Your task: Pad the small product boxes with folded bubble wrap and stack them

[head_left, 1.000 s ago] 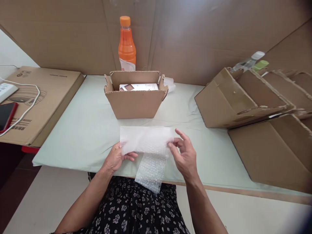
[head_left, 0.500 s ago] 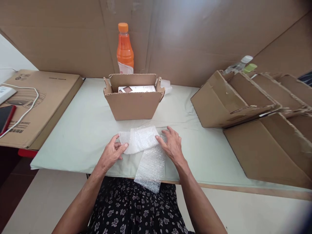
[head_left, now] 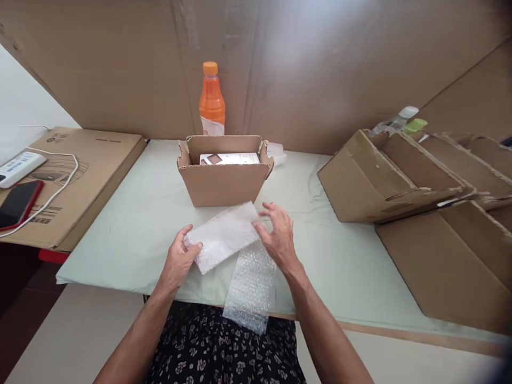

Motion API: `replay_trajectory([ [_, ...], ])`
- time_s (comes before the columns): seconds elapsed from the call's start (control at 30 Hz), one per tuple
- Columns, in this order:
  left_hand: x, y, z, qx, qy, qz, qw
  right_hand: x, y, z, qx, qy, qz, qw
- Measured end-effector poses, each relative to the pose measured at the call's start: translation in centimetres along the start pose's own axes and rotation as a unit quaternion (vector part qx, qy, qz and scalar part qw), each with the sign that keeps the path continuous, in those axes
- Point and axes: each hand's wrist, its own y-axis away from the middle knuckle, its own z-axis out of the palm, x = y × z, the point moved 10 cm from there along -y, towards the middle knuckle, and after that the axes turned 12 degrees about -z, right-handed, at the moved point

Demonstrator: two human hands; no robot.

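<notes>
A white bubble-wrap sheet slants over the table in front of me. My left hand pinches its left end between thumb and fingers. At the sheet's right end, my right hand has its fingers spread apart, slightly blurred, with the thumb close to the edge; I cannot tell whether it touches. A second, clearer strip of bubble wrap lies partly beneath the sheet and hangs over the table's front edge. Just beyond stands an open cardboard box holding a white printed packet.
An orange drink bottle stands behind the box, near some clear plastic. Divided cardboard bins fill the right side. On the left, a large flat carton carries a phone, a power strip and a white cable.
The white bubble-wrap sheet has turned, its right end rising and its left end coming nearer to me. The view has tilted, so everything sits lower in it.
</notes>
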Motion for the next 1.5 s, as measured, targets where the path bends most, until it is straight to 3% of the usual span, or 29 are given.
replay_trajectory([
  [0.07,-0.7,0.1,-0.7,0.013,0.04,-0.011,0.999,2.4,0.2,-0.5,-0.019,0.014,0.044,0.999],
  [0.17,-2.3,0.1,-2.1,0.041,0.068,-0.032,0.996,5.4,2.9,-0.6,-0.079,0.039,0.094,0.992],
  [0.27,-3.2,0.0,-2.4,0.05,0.084,-0.031,0.995,5.6,6.2,-0.1,-0.137,0.061,0.085,0.985],
  [0.37,-2.7,-0.4,-1.4,0.051,0.092,0.002,0.994,3.4,7.5,-0.4,-0.127,0.035,0.047,0.99],
  [0.5,-1.6,-0.6,0.4,0.023,0.042,0.035,0.998,-0.1,6.7,-3.4,-0.067,-0.076,0.05,0.994],
  [0.57,-0.8,0.3,-0.5,0.053,-0.025,0.071,0.996,-1.9,6.2,-5.0,-0.051,-0.137,0.065,0.987],
  [0.67,1.7,3.8,-3.6,0.15,-0.1,0.21,0.961,-5.0,5.5,-5.8,-0.031,-0.251,0.079,0.964],
  [0.73,2.7,6.0,-3.6,0.104,-0.122,0.275,0.948,-7.1,5.0,-4.8,-0.037,-0.338,0.085,0.936],
  [0.8,2.2,6.9,-1.3,-0.04,-0.154,0.252,0.955,-8.8,4.3,-3.4,-0.043,-0.404,0.095,0.909],
  [0.87,0.6,7.3,0.7,-0.17,-0.177,0.162,0.956,-9.4,3.7,-2.4,-0.026,-0.434,0.111,0.894],
  [0.93,-0.5,7.1,0.5,-0.215,-0.163,0.067,0.961,-9.0,3.4,-1.4,-0.009,-0.429,0.129,0.894],
  [1.07,-0.3,5.0,-4.5,-0.114,-0.127,-0.024,0.985,-6.8,3.4,2.8,-0.055,-0.34,0.141,0.928],
  [1.2,0.4,2.3,-7.8,-0.013,-0.26,-0.015,0.965,-4.8,4.2,7.8,-0.183,-0.141,0.136,0.963],
  [1.27,0.3,1.2,-8.1,0.014,-0.329,-0.003,0.944,-4.6,4.2,7.8,-0.199,-0.035,0.109,0.973],
  [1.33,-0.2,0.5,-7.9,0.017,-0.357,0.004,0.934,-5.4,3.7,6.4,-0.167,0.026,0.062,0.984],
  [1.43,-0.5,0.6,-8.1,0.016,-0.341,0.013,0.94,-8.6,3.0,5.0,-0.139,0.026,-0.049,0.989],
  [1.5,-0.5,1.4,-8.5,0.003,-0.312,0.005,0.95,-10.7,3.0,6.1,-0.175,-0.018,-0.111,0.978],
])
